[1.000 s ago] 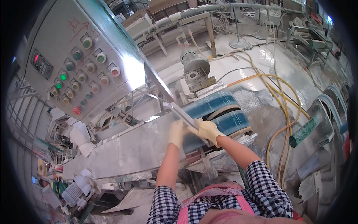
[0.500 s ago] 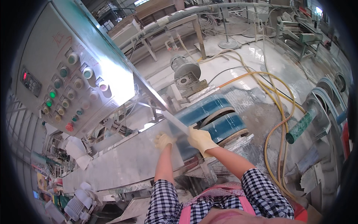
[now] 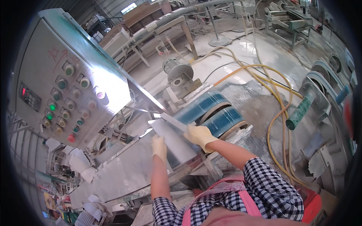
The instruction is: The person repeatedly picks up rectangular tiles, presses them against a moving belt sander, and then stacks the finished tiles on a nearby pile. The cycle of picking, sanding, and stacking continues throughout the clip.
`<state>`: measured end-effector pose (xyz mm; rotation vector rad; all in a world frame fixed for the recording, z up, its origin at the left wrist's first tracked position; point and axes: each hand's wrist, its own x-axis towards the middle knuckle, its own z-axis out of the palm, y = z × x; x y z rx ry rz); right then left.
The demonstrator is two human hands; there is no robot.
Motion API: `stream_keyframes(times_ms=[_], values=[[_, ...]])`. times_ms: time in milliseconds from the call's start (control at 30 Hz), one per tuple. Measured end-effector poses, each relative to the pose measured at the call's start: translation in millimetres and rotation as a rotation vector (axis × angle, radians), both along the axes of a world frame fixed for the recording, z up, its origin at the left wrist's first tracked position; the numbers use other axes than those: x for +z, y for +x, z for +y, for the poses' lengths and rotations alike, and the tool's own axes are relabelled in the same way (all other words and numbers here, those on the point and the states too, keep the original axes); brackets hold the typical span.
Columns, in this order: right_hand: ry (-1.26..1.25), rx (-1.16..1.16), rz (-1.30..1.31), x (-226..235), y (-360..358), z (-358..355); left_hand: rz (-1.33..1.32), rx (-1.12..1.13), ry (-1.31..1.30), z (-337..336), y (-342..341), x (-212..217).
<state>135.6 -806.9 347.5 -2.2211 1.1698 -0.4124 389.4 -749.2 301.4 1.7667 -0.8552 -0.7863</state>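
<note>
My left hand (image 3: pixel 159 147), in a cream glove, has its fingers curled at the left edge of a smooth grey slab (image 3: pixel 174 142). This slab lies slanted between my hands, beside a dark gap. My right hand (image 3: pixel 200 137), gloved alike, is closed at the near end of a pale straight bar (image 3: pixel 174 122), close to the slab's right edge; its fingertips are partly hidden. Just beyond the right hand run two blue belts (image 3: pixel 226 119) over rounded ends. A long grey surface (image 3: pixel 124 160) stretches to the left of my left hand.
A control cabinet (image 3: pixel 49 86) with buttons and lit green lamps stands at the left. Behind the belts sits a grey motor (image 3: pixel 179 71). Yellow hoses (image 3: pixel 270 150) loop over the wet floor at right, near a green cylinder (image 3: pixel 299 113) on another machine.
My left hand has gone from lying flat on the grey surface to curling at the slab's edge. The slab is now slanted. My right hand stays at the bar's end.
</note>
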Motion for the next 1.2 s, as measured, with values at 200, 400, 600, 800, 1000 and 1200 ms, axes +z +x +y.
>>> stream_keyframes(times_ms=[200, 400, 600, 800, 1000, 1200], values=[[0.008, 0.046, 0.023, 2.4, -10.2, -4.4, 0.45, -0.102, -0.186, -31.6, -56.9, -29.5], [0.055, -0.083, 0.0, -1.5, 4.2, -3.0, -0.827, 0.012, 0.252, 7.6, -14.2, -26.5], [0.026, -0.138, 0.014, -1.1, 4.3, 2.5, -0.848, 0.225, 0.863, 27.3, 12.3, -33.3], [-0.049, -0.141, 0.012, 0.7, 1.3, 5.0, -0.79, 0.153, 1.002, 8.9, 19.9, -22.8], [-0.064, -0.154, 0.01, -3.6, 0.1, 2.1, -0.788, 0.046, 0.658, 22.7, 43.2, -19.2], [-0.056, -0.132, 0.002, 1.8, -3.7, 1.3, 0.097, -0.001, -0.091, 49.1, 62.4, 2.4]])
